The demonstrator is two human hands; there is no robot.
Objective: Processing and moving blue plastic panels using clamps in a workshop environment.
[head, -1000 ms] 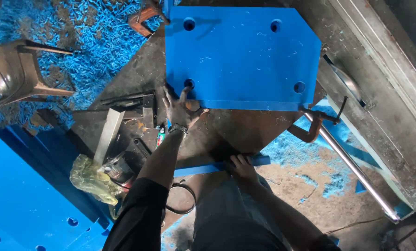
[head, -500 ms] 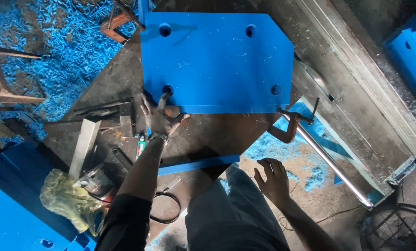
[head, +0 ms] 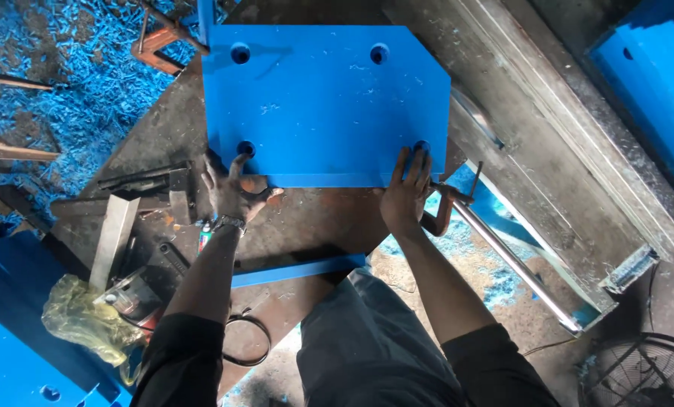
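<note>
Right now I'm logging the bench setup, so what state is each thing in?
Blue plate: flat on the bench, four holes open.
Left hand: open, spread at the plate's near left corner.
Right hand: open, fingers on the plate's near right corner.
Clamp: lying beside the right hand.
Blue strip: flat, nearer the person.
Yellow bag: crumpled.

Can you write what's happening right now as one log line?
left hand: on near edge of blue plate | right hand: flat on plate's near right corner | plate: lying on metal table
</note>
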